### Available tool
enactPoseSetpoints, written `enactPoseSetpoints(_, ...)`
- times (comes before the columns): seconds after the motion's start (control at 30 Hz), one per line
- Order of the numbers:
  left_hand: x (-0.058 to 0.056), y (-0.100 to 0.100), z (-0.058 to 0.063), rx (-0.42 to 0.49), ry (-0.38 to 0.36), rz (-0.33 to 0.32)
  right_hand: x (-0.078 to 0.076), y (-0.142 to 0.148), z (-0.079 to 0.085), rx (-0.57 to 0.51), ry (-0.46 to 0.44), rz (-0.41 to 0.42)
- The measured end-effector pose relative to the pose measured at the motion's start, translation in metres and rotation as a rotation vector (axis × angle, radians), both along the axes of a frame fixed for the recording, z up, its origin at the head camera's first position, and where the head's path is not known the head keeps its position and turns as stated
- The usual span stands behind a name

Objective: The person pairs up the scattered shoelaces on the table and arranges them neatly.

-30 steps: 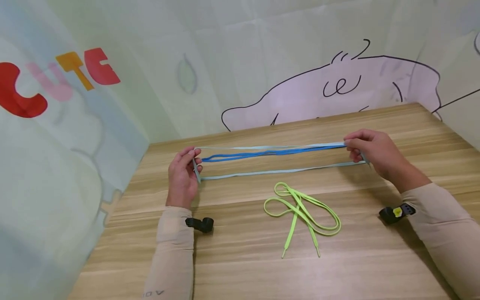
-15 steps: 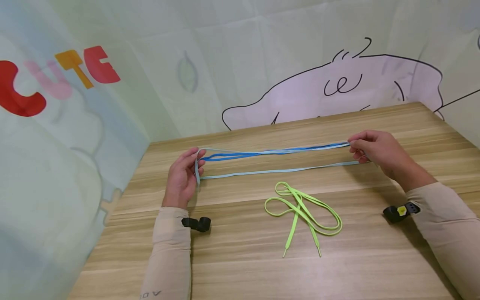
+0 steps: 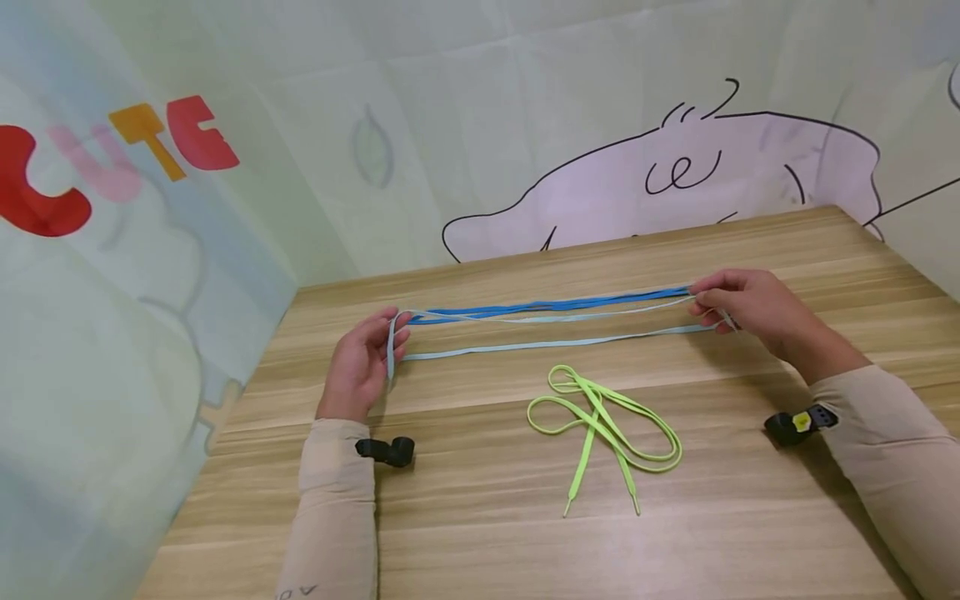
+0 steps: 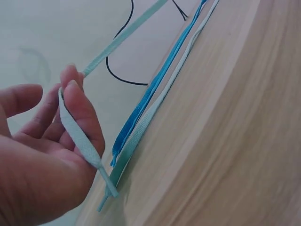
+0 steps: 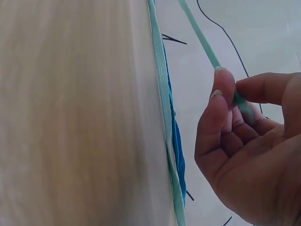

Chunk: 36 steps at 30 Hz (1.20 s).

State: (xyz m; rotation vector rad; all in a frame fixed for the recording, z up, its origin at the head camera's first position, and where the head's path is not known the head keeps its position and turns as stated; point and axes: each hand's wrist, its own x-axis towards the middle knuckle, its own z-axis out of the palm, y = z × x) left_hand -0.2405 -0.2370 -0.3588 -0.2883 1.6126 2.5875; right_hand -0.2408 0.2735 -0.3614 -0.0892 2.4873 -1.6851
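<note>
My left hand (image 3: 356,367) and right hand (image 3: 757,308) hold a strand of light-blue shoelace (image 3: 577,318) between them above the table. In the left wrist view, this strand passes between the curled fingers, and its tipped end (image 4: 84,141) hangs down over them; the thumb stands apart. Thumb and fingertips of the right hand pinch the strand (image 5: 202,40) in the right wrist view. A second light-blue strand (image 3: 540,343) lies along the table below, its far right part hidden near the right hand. Behind the held strand lies a blue shoelace (image 3: 551,307), folded into several lengths.
A yellow-green shoelace (image 3: 652,460) lies in loose loops on the wooden table (image 3: 480,533), nearer the front, its two tipped ends pointing forward. A printed cloth backdrop (image 3: 420,108) rises behind and to the left of the table.
The held light-blue strand has come forward, from behind the blue shoelace to in front of it. The left hand has shifted slightly left and down. The yellow-green shoelace stays put.
</note>
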Motion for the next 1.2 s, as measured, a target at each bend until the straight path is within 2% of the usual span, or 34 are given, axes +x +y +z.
enactPoseSetpoints(0.1, 0.001, -0.004, 0.0, -0.005, -0.024, -0.026, -0.001, 0.001, -0.002, 0.007, 0.002, 0.007)
enactPoseSetpoints(0.27, 0.002, -0.008, -0.001, -0.012, -0.038, -0.054, -0.002, 0.004, -0.003, 0.087, -0.008, 0.005)
enactPoseSetpoints(0.57, 0.002, -0.01, -0.002, -0.023, -0.05, -0.034, -0.002, 0.009, -0.002, 0.164, -0.052, -0.019)
enactPoseSetpoints(1.0, 0.001, -0.01, -0.003, -0.072, -0.094, -0.032, -0.004, 0.011, -0.005, 0.16, -0.052, -0.033)
enactPoseSetpoints(1.1, 0.001, -0.01, -0.001, -0.119, -0.108, -0.004, -0.003, 0.01, -0.004, 0.176, -0.051, -0.032)
enactPoseSetpoints(1.2, 0.001, -0.009, 0.0, -0.244, -0.116, 0.045, -0.001, 0.009, -0.003, 0.221, -0.055, -0.027)
